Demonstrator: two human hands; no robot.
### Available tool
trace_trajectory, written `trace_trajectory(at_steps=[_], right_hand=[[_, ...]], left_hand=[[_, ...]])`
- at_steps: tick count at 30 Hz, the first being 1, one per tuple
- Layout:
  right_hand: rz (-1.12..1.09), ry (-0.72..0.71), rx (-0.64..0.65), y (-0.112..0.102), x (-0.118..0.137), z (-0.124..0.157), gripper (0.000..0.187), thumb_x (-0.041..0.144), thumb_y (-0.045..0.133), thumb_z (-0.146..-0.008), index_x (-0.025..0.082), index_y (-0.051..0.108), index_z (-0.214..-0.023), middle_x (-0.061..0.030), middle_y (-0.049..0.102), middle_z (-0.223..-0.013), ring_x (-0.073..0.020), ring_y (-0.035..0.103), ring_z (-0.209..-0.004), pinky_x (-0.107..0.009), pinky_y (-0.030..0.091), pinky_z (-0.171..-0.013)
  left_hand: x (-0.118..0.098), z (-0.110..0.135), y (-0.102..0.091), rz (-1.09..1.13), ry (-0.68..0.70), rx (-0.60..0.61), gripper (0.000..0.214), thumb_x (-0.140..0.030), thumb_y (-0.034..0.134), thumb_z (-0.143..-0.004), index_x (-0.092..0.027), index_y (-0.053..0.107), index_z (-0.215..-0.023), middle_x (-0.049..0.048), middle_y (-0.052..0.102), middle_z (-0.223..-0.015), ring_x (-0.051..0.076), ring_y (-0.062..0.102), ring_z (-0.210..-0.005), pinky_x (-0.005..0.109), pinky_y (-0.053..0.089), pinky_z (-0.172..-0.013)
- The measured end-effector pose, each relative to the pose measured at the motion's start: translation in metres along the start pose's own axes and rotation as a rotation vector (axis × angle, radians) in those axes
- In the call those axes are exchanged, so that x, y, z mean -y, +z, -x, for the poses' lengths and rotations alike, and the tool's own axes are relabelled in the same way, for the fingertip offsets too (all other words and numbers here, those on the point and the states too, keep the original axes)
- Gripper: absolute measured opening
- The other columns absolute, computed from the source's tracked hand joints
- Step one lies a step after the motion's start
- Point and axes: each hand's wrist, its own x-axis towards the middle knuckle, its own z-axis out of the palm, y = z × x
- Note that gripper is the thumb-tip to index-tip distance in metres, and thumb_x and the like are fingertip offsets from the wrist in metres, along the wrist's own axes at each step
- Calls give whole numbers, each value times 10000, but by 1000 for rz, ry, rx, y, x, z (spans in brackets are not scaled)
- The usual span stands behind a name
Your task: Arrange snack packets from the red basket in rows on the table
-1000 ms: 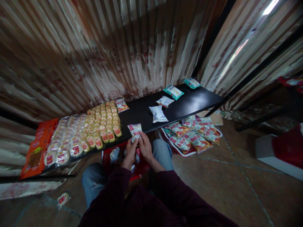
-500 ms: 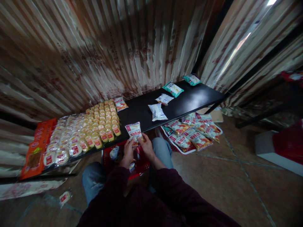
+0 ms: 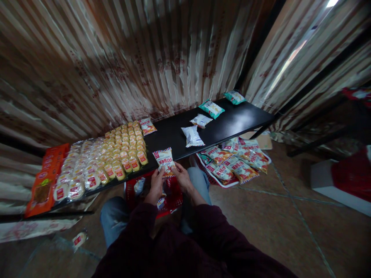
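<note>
Both my hands hold one white and orange snack packet (image 3: 163,157) with a striped edge, just in front of the black shelf. My left hand (image 3: 157,183) grips its lower left side, thumb on the front. On the lower right side, my right hand (image 3: 182,178) pinches it. Below my hands, between my knees, sits a red basket (image 3: 174,207) with a few packets in it. A similar packet (image 3: 148,126) lies on the shelf beside rows of yellow wrapped cakes (image 3: 124,148).
On the black shelf (image 3: 171,133) lie two silvery packets (image 3: 193,136) and two green-white packets (image 3: 212,109). White wrapped cakes (image 3: 77,170) and an orange bag (image 3: 45,185) fill its left end. A white-rimmed basket (image 3: 232,185) of packets stands below right. One wrapped cake (image 3: 79,239) lies on the floor.
The packet in my hands now shows more of its printed front, and my right hand has shifted slightly outward along its side. The things on the shelf stay put.
</note>
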Motion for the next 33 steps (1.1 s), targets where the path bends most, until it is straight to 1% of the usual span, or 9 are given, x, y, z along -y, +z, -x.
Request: trace_trajectory(at_steps=[6,12,16,20,22,24,26,28,33], right_hand=[[-30,-16,-54,5,3,4,285,349,755,-613,293,669,-879,17,736,-814,-216,688,-735,-351,531,-691],[48,-84,-68,10,3,4,305,349,700,-638,304,631,-931,19,737,-853,-216,686,-766,-349,534,-693],[141,-168,-66,15,5,7,303,353,668,-656,291,622,-949,3,727,-941,-211,680,-844,-338,532,-752],[255,-229,-79,18,10,16,299,344,635,-703,287,625,-995,3,707,-973,-194,660,-871,-319,525,-783],[328,-258,-80,19,13,21,303,353,624,-723,286,622,-1018,2,695,-1003,-192,647,-890,-318,521,-803],[404,-295,-75,21,16,27,330,365,623,-736,269,616,-1052,-8,682,-1043,-193,632,-921,-326,509,-848],[480,-335,-76,24,18,33,373,371,630,-742,241,608,-1091,-27,670,-1076,-201,619,-952,-347,489,-898],[556,-381,-76,29,17,39,392,364,644,-741,232,613,-1109,-38,660,-1108,-215,601,-1006,-375,457,-953],[767,-555,-27,46,11,53,331,346,654,-744,276,665,-1067,-33,615,-1234,-240,506,-1196,-438,310,-1093]], left_hand=[[5,-6,-2,-205,165,-92,298,-350,663,-770,-165,623,-1000,112,691,-1051,194,652,-939,310,493,-839],[5,-13,-4,-473,260,-237,358,-294,646,-788,-167,537,-1105,124,675,-1015,188,655,-891,327,503,-825],[2,-9,-2,-542,341,-265,290,-282,629,-790,-191,528,-1045,100,664,-995,187,643,-915,336,494,-850],[1,-3,-1,-558,397,-222,166,-277,594,-794,-199,549,-933,72,664,-935,180,633,-874,320,491,-831],[0,2,-1,-544,373,-186,146,-278,570,-804,-196,573,-925,68,671,-924,181,631,-858,322,486,-834],[-2,8,-1,-482,350,-149,174,-288,550,-818,-195,606,-954,76,679,-1000,190,623,-931,330,463,-891],[-4,14,-1,-358,311,-106,217,-311,553,-826,-197,634,-991,84,669,-1108,199,598,-1043,327,424,-961],[-7,19,-3,-201,252,-52,261,-353,577,-819,-194,654,-1010,89,659,-1160,206,578,-1106,315,404,-988],[-15,27,-14,88,157,62,382,-450,650,-760,-185,664,-1034,88,662,-1164,210,590,-1109,310,429,-966]])
